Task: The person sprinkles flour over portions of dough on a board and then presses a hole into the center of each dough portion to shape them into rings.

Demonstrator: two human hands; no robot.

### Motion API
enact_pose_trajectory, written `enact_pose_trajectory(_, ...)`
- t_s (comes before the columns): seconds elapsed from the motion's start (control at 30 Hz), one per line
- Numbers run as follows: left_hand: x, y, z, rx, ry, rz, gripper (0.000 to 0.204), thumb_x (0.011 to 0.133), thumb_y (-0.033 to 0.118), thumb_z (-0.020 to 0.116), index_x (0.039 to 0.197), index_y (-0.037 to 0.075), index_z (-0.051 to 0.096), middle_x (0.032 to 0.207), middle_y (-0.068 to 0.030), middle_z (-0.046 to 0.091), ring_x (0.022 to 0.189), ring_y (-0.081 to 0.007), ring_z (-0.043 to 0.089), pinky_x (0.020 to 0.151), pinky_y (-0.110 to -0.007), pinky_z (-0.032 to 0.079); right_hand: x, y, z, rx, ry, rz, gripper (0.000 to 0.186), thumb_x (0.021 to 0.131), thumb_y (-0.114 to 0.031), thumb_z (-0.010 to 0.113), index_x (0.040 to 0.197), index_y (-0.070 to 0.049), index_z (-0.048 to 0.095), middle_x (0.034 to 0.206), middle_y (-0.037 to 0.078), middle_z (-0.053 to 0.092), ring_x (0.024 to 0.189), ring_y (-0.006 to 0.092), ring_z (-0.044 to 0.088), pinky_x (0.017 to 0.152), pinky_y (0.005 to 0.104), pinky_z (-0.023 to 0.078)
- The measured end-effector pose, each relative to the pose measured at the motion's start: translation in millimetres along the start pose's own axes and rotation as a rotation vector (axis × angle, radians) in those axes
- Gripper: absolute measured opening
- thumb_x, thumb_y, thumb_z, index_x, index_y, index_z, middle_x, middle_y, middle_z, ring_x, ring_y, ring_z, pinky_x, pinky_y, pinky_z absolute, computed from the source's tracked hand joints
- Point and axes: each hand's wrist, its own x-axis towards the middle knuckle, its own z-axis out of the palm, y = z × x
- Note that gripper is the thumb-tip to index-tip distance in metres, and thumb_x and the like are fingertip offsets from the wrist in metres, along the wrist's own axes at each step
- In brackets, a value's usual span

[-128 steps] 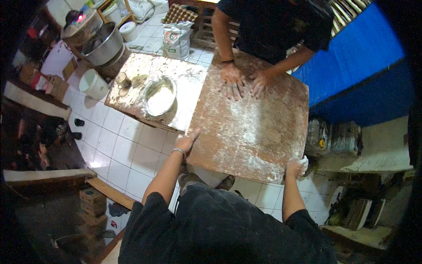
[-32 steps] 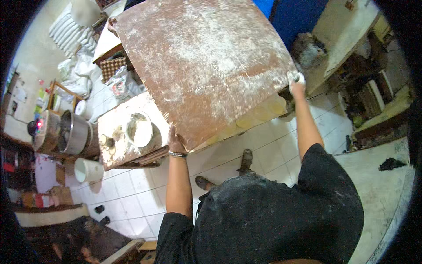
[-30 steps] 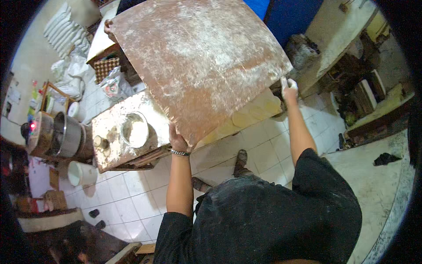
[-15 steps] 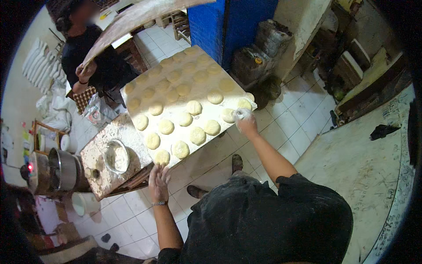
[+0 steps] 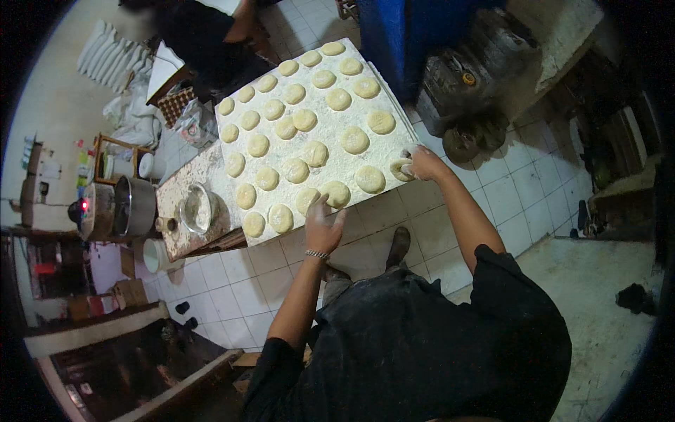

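A flour-covered board (image 5: 218,204) carries several pale, flattened dough rounds (image 5: 354,139) in loose rows. My left hand (image 5: 325,224) is at the board's front edge, fingers apart, tips beside a dough round (image 5: 337,195). My right hand (image 5: 422,163) is at the front right corner, fingers curled on the edge of another round (image 5: 398,171). Left of the board, a metal bowl of flour (image 5: 199,205) sits on a floury worktop (image 5: 172,193), with a small cylinder (image 5: 166,226) beside it.
A co-worker in dark clothing (image 5: 200,39) is beyond the board. Large pots (image 5: 130,206), a white bucket (image 5: 156,253) and sacks (image 5: 119,56) are at left. A blue partition (image 5: 401,35) and grimy plastic containers (image 5: 464,84) stand at the back right; tiled floor (image 5: 520,193) lies around.
The large floury sheet we held has been lifted away by the co-worker, exposing the dough rounds. My left hand moved from the board's left corner rightward; my right hand now touches a round.
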Motion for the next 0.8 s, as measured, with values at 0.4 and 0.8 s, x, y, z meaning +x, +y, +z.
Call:
enact_pose_trajectory(0.4,67.2,48.6,87.5,0.410,-0.259,0.165,0.081,0.089,0.041,0.054,0.151,0.001,0.020,0.158,-0.0256,0.008,0.146,-0.0429,0.010,0.116,-0.057,0.012,-37.1,-75.2,46.2,0.143,0.595,-0.346,0.067,0.085,-0.030,0.064,0.145,-0.011,0.039,0.150,0.016,0.037,0.137,0.0343,0.036,0.112,0.0439,0.031)
enact_pose_trajectory(0.8,4.0,-111.9,-66.7,0.378,-0.193,0.145,0.082,0.091,0.051,0.052,0.151,0.003,0.023,0.156,-0.0233,0.021,0.146,-0.0372,0.018,0.117,-0.055,0.013,-21.9,-229.2,100.6,-0.197,0.513,-0.341,0.071,0.090,-0.045,0.060,0.144,-0.003,0.040,0.159,0.011,0.023,0.146,0.0308,0.022,0.117,0.0499,0.018)
